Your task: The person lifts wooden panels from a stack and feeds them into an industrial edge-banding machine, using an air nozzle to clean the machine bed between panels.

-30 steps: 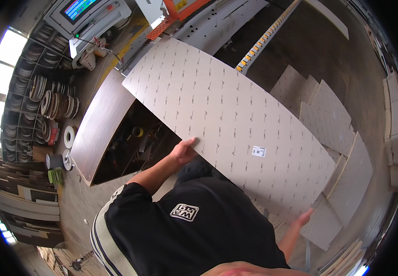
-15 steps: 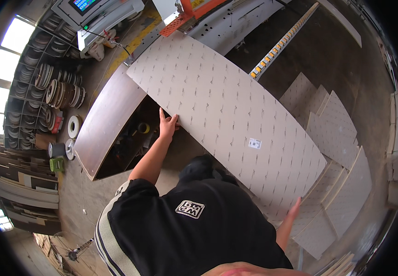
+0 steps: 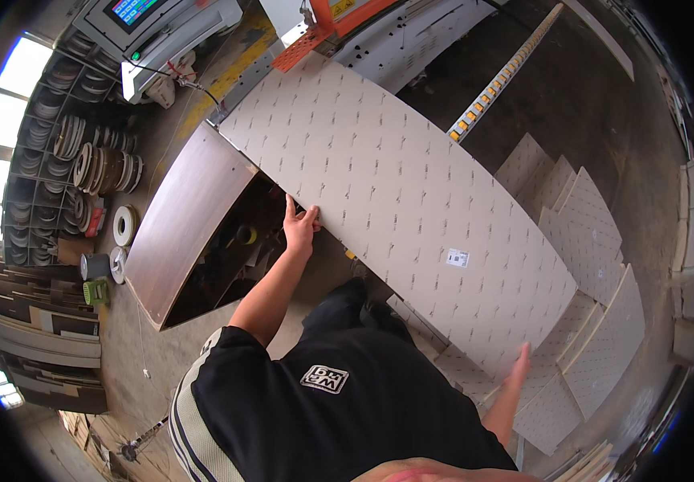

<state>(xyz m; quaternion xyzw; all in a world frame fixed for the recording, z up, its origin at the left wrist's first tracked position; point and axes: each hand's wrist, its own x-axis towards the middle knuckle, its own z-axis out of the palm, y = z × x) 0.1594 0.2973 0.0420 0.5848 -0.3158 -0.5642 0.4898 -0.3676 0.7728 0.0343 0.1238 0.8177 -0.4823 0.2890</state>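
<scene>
A long pale panel [image 3: 411, 217] with rows of small printed marks lies diagonally across the view, a white label [image 3: 457, 258] near its right end. My left hand [image 3: 302, 226] is at the panel's near edge, index finger stretched along it and the other fingers bent against it, apart. At the panel's near right corner is my right hand [image 3: 515, 373], its fingers straight and held flat by the end edge. Whether that palm touches the edge I cannot tell. Parts of the left fingertips are hidden at the panel's edge.
An orange-and-white machine [image 3: 303, 50] stands at the panel's far end, beside a control screen [image 3: 132, 10]. A brownish tabletop [image 3: 194, 217] adjoins at left. Stacked panels [image 3: 592, 241] lie at right. A yellow roller rail [image 3: 499, 80] runs behind. Shelves of edging rolls [image 3: 94, 169] line the left.
The view has shifted slightly. My left hand appears a little farther right along the panel's near edge; my right hand stays by the right corner. No clear panel movement shows.
</scene>
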